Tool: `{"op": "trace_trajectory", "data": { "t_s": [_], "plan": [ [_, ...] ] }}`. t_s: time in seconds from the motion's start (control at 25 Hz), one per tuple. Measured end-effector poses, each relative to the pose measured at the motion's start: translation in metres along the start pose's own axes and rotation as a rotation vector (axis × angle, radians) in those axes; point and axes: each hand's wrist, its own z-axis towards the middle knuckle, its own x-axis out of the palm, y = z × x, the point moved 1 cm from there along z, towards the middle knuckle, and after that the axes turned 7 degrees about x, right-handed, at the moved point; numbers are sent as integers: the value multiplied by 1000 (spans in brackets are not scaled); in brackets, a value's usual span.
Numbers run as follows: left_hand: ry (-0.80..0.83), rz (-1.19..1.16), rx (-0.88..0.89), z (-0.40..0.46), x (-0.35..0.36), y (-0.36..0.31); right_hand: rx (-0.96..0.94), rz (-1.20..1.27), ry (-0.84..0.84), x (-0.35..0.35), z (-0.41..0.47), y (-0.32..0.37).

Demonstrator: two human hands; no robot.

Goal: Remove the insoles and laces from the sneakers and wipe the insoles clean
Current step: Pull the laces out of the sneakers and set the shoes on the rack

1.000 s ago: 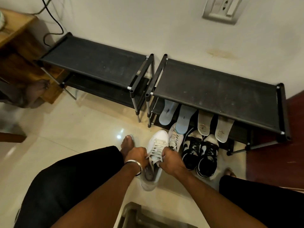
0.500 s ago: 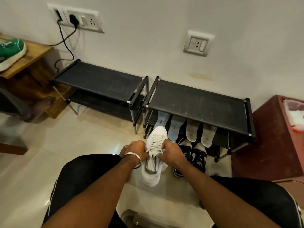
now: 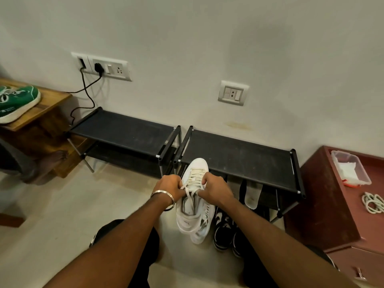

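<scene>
White lace-up leather sneaker, held raised before the black metal shoe rack, hides a second white sneaker behind it. Left hand and right hand each pinch its cream laces, fingers curled.

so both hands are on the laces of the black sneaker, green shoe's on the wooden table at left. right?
One slip: the head view shows the left hand and right hand gripping the laces of the white sneaker, not the black one. The black sneakers sit untouched on the floor. The green shoe is on the wooden table at left.
</scene>
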Motion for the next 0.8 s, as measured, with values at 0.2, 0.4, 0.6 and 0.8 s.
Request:
{"op": "trace_trajectory", "data": {
  "t_s": [0.2,0.4,0.6,0.8],
  "plan": [
    [-48,-8,56,53,-23,-15,-16,-3,-59,-33,47,8],
    [-63,51,90,117,-29,-22,-13,-14,-81,-52,110,9],
    [-63,106,127,189,-26,-20,-5,-4,-101,-59,177,4],
    [-63,125,152,237,-21,-18,-6,-8,-103,-66,219,1]
  ]
}}
